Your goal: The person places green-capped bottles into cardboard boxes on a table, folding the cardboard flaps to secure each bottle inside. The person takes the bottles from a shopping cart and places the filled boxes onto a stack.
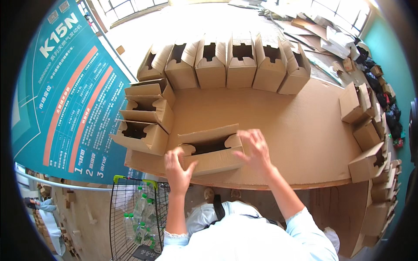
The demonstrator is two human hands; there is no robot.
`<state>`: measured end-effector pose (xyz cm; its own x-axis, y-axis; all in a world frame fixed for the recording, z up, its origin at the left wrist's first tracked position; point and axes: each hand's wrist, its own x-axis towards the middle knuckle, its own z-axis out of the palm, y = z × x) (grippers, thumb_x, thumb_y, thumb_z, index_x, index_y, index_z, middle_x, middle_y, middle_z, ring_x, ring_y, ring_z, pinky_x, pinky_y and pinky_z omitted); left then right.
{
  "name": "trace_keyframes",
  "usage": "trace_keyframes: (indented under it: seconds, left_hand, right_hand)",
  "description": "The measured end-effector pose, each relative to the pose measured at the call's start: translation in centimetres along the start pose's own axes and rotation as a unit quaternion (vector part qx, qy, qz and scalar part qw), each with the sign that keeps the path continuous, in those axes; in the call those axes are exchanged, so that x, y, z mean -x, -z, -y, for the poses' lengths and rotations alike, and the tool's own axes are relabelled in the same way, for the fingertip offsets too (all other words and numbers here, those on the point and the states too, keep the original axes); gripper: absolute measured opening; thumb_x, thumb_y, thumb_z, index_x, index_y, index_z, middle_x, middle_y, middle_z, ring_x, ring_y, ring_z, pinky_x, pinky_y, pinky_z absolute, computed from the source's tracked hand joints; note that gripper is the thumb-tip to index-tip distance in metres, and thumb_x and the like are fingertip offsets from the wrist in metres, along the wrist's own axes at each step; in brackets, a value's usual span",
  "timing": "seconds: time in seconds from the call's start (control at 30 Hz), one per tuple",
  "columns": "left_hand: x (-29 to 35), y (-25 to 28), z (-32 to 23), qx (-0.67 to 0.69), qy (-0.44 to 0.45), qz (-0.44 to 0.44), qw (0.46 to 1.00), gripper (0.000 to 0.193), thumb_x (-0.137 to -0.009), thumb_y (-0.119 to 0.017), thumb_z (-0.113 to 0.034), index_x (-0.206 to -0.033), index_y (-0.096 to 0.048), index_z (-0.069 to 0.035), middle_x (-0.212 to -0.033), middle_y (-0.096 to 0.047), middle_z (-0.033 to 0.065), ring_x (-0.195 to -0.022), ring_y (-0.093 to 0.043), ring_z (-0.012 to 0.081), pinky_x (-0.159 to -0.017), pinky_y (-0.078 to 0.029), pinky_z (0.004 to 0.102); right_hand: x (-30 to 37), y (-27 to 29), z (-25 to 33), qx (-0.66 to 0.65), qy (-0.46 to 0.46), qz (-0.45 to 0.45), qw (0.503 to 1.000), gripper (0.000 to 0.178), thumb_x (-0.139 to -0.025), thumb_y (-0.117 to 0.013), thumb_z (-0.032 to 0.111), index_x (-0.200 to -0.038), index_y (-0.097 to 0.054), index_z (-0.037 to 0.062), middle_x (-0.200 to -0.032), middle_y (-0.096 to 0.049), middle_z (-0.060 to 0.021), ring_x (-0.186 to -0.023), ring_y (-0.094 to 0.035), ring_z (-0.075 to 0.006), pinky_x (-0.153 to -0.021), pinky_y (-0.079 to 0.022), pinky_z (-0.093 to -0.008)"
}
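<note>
Directly in front of me, an open-topped brown cardboard box (pixel 215 162) rests near the table's front edge, with its long flaps raised. My left hand (pixel 177 168) is by the box's left end, thumb and fingers spread apart. At the opposite end is my right hand (pixel 256 151), its fingers also apart and the thumb pointing toward the box. Neither hand is wrapped round the cardboard; whether the fingertips touch it, I cannot tell. The dark inside of the box shows between the flaps, but its contents cannot be made out.
Several similar open boxes (pixel 241 71) form a row along the far edge of the cardboard-covered table (pixel 300 130). More boxes (pixel 150 111) line the left side, others (pixel 368 161) the right. A black wire cart (pixel 130 209) with bottles stands lower left, beside a teal banner (pixel 65 95).
</note>
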<state>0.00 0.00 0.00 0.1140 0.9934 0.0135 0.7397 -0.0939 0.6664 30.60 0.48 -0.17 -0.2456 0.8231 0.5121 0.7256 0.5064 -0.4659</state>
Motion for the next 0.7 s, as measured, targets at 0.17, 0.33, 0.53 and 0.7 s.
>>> trace_keyframes:
  seconds: [0.17, 0.33, 0.53, 0.7]
  left_hand:
    - [-2.4, 3.5, -2.9, -0.137, -0.218, -0.089, 0.962, 0.083, -0.072, -0.081, -0.014, -0.143, -0.039, -0.007, -0.145, -0.043, 0.0156, -0.14, -0.035, 0.0356, -0.116, -0.028, 0.0472]
    - [-2.6, 1.7, 1.5, -0.001, -0.24, 0.005, 0.971, 0.051, -0.089, -0.068, -0.029, -0.129, -0.054, -0.002, -0.144, -0.046, 0.0171, -0.136, -0.039, 0.0393, -0.115, -0.032, 0.0451]
    - [-2.0, 2.4, 3.2, 0.017, -0.264, 0.09, 0.96, 0.086, -0.09, -0.061, -0.053, -0.152, -0.028, -0.003, -0.16, -0.017, 0.0198, -0.147, -0.02, 0.0396, -0.119, -0.021, 0.0452]
    - [-3.8, 1.5, 3.5, 0.064, -0.299, 0.092, 0.948, 0.077, -0.091, -0.064, -0.043, -0.151, -0.032, -0.006, -0.16, -0.016, 0.0217, -0.146, -0.023, 0.0399, -0.117, -0.028, 0.0461]
  right_hand:
    - [-8.4, 4.6, 5.5, 0.094, 0.009, -0.054, 0.994, 0.09, -0.073, -0.081, 0.035, -0.148, -0.037, 0.0126, -0.155, -0.033, -0.0113, -0.145, -0.028, -0.0304, -0.12, -0.02, -0.0478]
    - [-3.4, -1.3, 4.3, 0.133, -0.042, 0.292, 0.946, 0.095, -0.081, -0.065, 0.059, -0.149, -0.031, 0.002, -0.155, -0.032, -0.0187, -0.146, -0.023, -0.0357, -0.119, -0.018, -0.0527]
    - [-4.4, -0.1, 5.7, 0.204, 0.005, 0.337, 0.919, 0.118, -0.062, -0.084, 0.052, -0.154, -0.023, 0.0087, -0.156, -0.023, -0.0211, -0.143, -0.023, -0.0435, -0.114, -0.028, -0.0552]
    - [-2.5, -1.0, 5.3, 0.192, -0.029, 0.276, 0.941, 0.113, -0.061, -0.085, 0.043, -0.155, -0.025, 0.0227, -0.142, -0.038, -0.0196, -0.126, -0.04, -0.0387, -0.099, -0.046, -0.0485]
